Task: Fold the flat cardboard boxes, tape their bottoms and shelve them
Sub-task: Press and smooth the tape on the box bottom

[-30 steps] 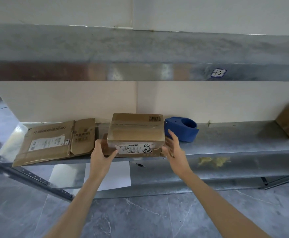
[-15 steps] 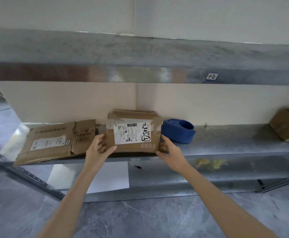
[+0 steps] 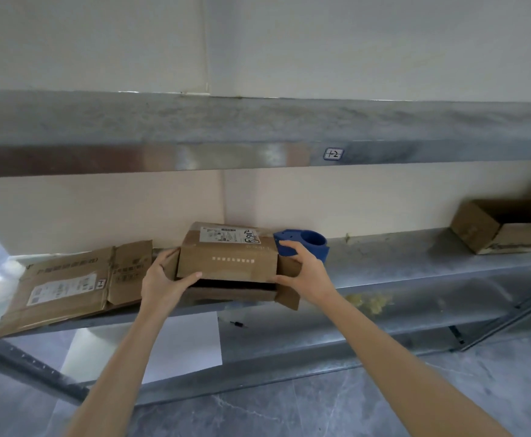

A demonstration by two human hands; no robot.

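A small brown cardboard box (image 3: pixel 229 257) lies on its side on the metal shelf (image 3: pixel 399 266), its open end with loose flaps facing me and a white shipping label on top. My left hand (image 3: pixel 163 282) grips its left side, thumb on the front panel. My right hand (image 3: pixel 305 269) grips its right flap. A flat cardboard box (image 3: pixel 72 285) lies on the shelf to the left. Just behind the right hand sits a blue tape dispenser (image 3: pixel 305 242).
An open cardboard box (image 3: pixel 503 228) stands at the shelf's far right. An upper shelf (image 3: pixel 257 134) hangs overhead with a small label. On the lower shelf lie a white paper sheet (image 3: pixel 169 345), a small black item and yellowish debris (image 3: pixel 368 299).
The box has been rotated in both hands: its label went from the front face to the top, and its open flapped end now faces me. The camera has moved closer.
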